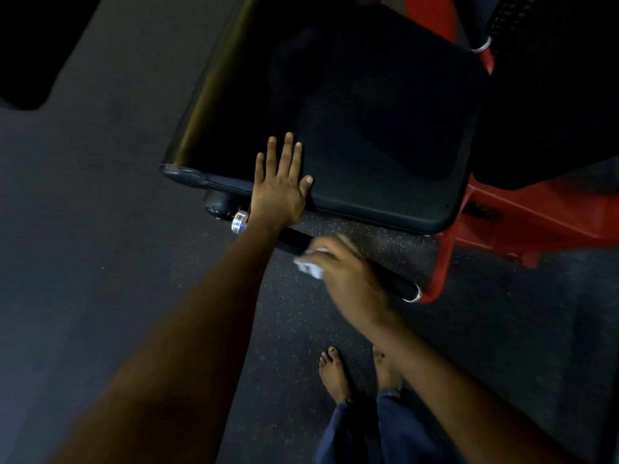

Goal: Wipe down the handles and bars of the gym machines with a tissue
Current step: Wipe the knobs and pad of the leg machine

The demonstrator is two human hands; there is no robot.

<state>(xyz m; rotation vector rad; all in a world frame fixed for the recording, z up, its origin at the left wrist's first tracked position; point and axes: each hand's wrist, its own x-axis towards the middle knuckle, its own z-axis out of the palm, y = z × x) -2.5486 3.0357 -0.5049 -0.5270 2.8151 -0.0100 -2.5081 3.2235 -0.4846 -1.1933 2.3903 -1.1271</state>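
— Head view: what are your hands doing?

— My left hand [279, 192] lies flat on the near edge of the black pad [368, 128], fingers straight and spread, thumb out to the side. My right hand [348, 279] is lower and nearer to me, blurred, fingers curled over a crumpled white tissue [310, 265].

— Where is the tissue against the machine?

— It sits on the black bar [395, 279], which runs from under my left wrist, beneath my right hand, to a chrome ring at its far end. I cannot tell how tightly the tissue wraps the bar.

— And around the hands?

— Beyond the bar's end stands the red frame [522, 222]. Just left of my left wrist is a chrome knob [239, 222]. Below my right forearm are my bare feet [335, 373] on the dark speckled floor [301, 323].
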